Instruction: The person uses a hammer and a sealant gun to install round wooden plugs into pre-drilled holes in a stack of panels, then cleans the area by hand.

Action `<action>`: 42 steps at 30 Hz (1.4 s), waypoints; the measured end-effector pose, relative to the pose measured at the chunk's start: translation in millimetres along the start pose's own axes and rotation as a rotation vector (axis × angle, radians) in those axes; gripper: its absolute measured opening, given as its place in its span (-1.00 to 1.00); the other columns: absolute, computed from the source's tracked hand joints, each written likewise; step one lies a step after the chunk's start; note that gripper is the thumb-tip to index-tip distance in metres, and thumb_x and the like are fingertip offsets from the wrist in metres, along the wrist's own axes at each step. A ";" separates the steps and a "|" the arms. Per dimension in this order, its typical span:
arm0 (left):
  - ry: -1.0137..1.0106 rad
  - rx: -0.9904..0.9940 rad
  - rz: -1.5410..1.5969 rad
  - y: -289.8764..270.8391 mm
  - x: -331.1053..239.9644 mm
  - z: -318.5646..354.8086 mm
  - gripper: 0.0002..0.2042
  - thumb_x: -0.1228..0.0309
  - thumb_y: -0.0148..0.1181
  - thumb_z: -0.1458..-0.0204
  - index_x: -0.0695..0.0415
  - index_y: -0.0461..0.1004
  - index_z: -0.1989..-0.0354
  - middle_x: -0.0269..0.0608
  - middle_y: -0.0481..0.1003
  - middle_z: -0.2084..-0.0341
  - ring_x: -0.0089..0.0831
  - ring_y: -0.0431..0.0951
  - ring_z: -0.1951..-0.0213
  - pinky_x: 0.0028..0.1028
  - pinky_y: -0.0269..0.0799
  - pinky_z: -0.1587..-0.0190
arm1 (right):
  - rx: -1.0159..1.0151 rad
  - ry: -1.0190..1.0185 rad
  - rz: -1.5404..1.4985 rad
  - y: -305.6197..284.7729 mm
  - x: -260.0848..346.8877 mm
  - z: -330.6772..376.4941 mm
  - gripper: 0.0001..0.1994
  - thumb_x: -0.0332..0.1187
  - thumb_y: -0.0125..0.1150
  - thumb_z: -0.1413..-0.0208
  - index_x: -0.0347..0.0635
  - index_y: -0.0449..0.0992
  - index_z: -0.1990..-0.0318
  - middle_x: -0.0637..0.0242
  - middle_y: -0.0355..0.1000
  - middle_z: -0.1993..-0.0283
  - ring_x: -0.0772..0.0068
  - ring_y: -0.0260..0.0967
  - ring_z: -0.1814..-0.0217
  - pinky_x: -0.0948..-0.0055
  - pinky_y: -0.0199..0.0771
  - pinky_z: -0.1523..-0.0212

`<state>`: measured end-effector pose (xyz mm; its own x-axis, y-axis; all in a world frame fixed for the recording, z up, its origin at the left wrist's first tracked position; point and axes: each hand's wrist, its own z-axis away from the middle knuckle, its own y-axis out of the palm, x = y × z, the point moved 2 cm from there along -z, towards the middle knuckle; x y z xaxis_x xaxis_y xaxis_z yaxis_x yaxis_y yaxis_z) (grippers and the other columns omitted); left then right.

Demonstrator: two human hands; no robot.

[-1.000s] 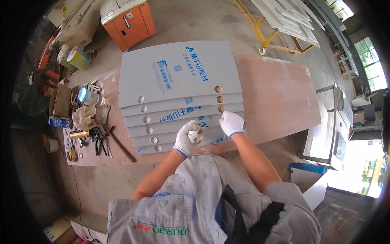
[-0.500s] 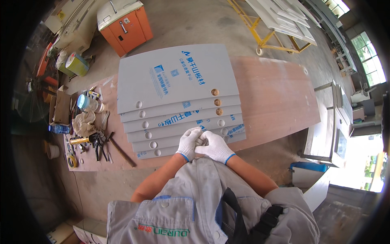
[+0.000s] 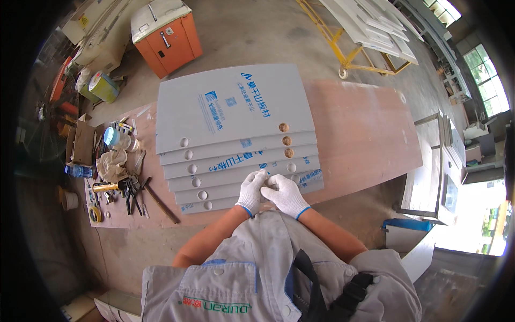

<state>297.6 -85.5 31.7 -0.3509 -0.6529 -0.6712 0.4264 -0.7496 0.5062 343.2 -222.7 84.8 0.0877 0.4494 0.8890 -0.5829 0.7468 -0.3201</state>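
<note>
I had my left hand [image 3: 252, 192] and right hand [image 3: 287, 195] together at the near edge of the fanned stack of grey panels [image 3: 236, 134] on the brown worktable [image 3: 365, 134]; whether they pinched something small, I could not tell. All the panels already showed round holes.

Overall light: bright, even daylight; colours read clearly.
Source: windows [image 3: 485, 80] at upper right and an opening at lower right, which is overexposed to white.
Shadows: soft and short; a faint one lies under the near edge of the workbench [image 3: 370, 139].
Glare: mild sheen on the grey panels [image 3: 230, 107]; white gloves near clipping.
Distortion: strong fisheye; bench edges bow, black vignette rings the frame.
Focus: centre sharp; rim detail soft and smeared.
</note>
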 end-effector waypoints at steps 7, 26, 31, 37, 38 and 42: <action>-0.365 0.172 0.621 9.3 -24.4 17.9 -0.70 0.13 0.04 -0.39 0.11 0.49 0.01 -0.14 0.57 0.14 -0.26 0.59 0.06 -0.24 0.55 -0.08 | 0.030 0.063 -0.029 2.1 24.6 2.3 -0.65 -0.26 0.48 -0.07 -0.30 0.59 0.08 0.16 0.64 0.12 0.36 0.63 0.08 0.34 0.63 0.03; 0.375 0.189 -0.305 -8.1 -4.8 -3.9 -0.64 0.21 0.37 -0.12 0.12 0.50 0.00 -0.10 0.55 0.06 -0.17 0.56 -0.06 -0.25 0.49 -0.17 | -0.062 0.000 0.008 0.6 21.9 10.1 -0.70 -0.38 0.47 -0.04 -0.27 0.54 0.11 0.29 0.59 0.21 0.53 0.54 0.20 0.43 0.60 0.11; -0.188 0.162 0.445 -19.9 15.1 -16.6 -0.42 0.24 0.50 0.05 0.20 0.45 -0.14 -0.03 0.52 -0.02 -0.15 0.55 -0.11 -0.24 0.45 -0.23 | -0.086 -0.021 -0.081 1.9 5.1 7.9 -0.73 -0.38 0.40 -0.09 -0.29 0.53 0.09 0.26 0.59 0.19 0.51 0.54 0.19 0.41 0.59 0.11; 0.122 0.173 -0.276 -11.2 5.4 -6.3 -0.35 0.27 0.49 0.01 0.20 0.36 -0.25 -0.02 0.47 -0.07 -0.15 0.53 -0.11 -0.25 0.45 -0.22 | -0.005 -0.046 -0.002 -5.9 10.9 3.7 -0.71 -0.29 0.38 -0.14 -0.30 0.56 0.08 0.19 0.62 0.18 0.43 0.58 0.15 0.33 0.59 0.05; 0.098 0.162 -0.225 -0.8 -4.9 4.0 -0.34 0.29 0.49 0.02 0.20 0.35 -0.25 -0.01 0.46 -0.08 -0.14 0.52 -0.11 -0.26 0.45 -0.22 | 0.017 -0.001 -0.011 -11.3 13.5 2.5 -0.70 -0.28 0.38 -0.14 -0.30 0.56 0.08 0.19 0.62 0.19 0.42 0.58 0.15 0.33 0.59 0.05; 0.511 0.290 -0.777 -0.3 -22.3 16.7 -0.56 0.22 0.25 -0.27 0.15 0.36 -0.23 -0.06 0.42 -0.09 -0.22 0.49 -0.12 -0.28 0.46 -0.21 | -0.089 -0.017 -0.023 -11.4 17.1 10.1 -0.68 -0.23 0.42 -0.16 -0.30 0.57 0.11 0.19 0.62 0.20 0.41 0.58 0.15 0.34 0.59 0.04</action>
<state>291.5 -72.5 55.6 -0.0144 0.1097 -0.9939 -0.0174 -0.9938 -0.1095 343.1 -228.4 107.0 0.0855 0.4239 0.9017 -0.5068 0.7976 -0.3270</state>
